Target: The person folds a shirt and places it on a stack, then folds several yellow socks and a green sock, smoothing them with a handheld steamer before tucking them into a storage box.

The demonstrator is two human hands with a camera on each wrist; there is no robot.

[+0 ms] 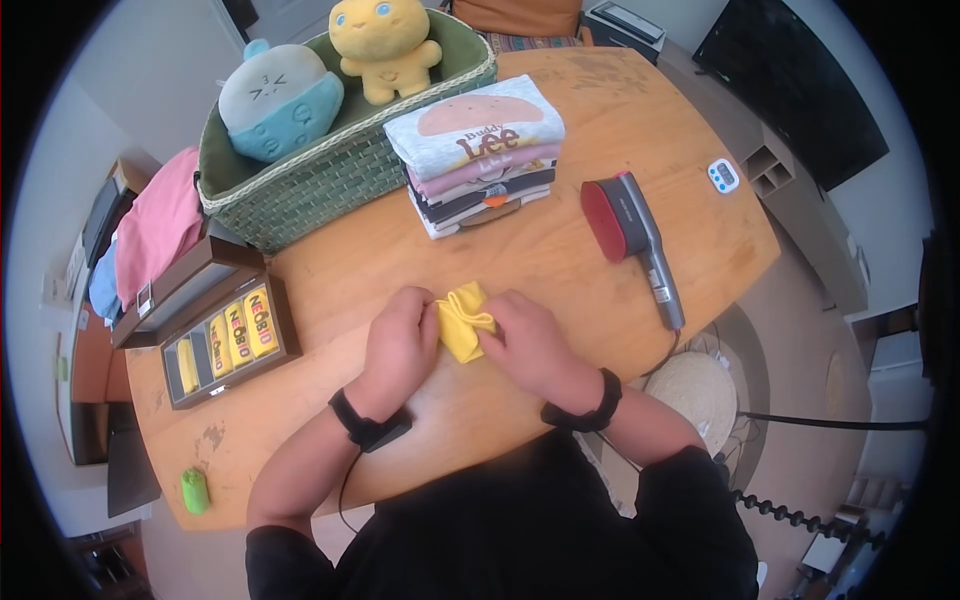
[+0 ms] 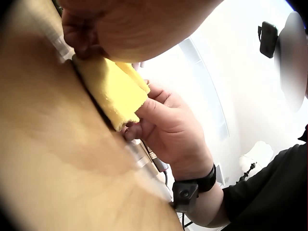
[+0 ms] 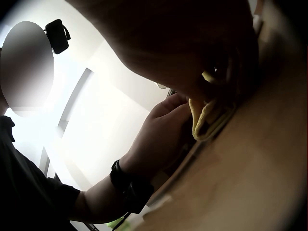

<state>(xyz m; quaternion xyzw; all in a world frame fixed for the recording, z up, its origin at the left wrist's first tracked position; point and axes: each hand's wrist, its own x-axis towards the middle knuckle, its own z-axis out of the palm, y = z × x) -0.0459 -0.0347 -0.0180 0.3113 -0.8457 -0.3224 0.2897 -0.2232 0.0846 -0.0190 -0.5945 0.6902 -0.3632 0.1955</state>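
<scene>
Both hands work on a small folded yellow cloth (image 1: 462,325) at the near middle of the wooden table. My left hand (image 1: 402,335) pinches its left side. On the other side, my right hand (image 1: 525,338) pinches the upper right part, where a fold bunches up. Seen in the left wrist view, the right hand (image 2: 166,120) has its thumb on top of the yellow cloth (image 2: 113,91) and fingers beneath. In the right wrist view, the left hand (image 3: 159,130) meets the cloth (image 3: 199,122) low over the tabletop, partly hidden by the dark near hand.
An open brown box (image 1: 290,335) holds several yellow rolled cloths (image 1: 240,330) at left. Behind are a green woven basket (image 1: 320,185) with two plush toys and a stack of folded shirts (image 1: 480,150). A handheld steamer (image 1: 640,240), white timer (image 1: 723,176) and green roll (image 1: 194,491) also lie there.
</scene>
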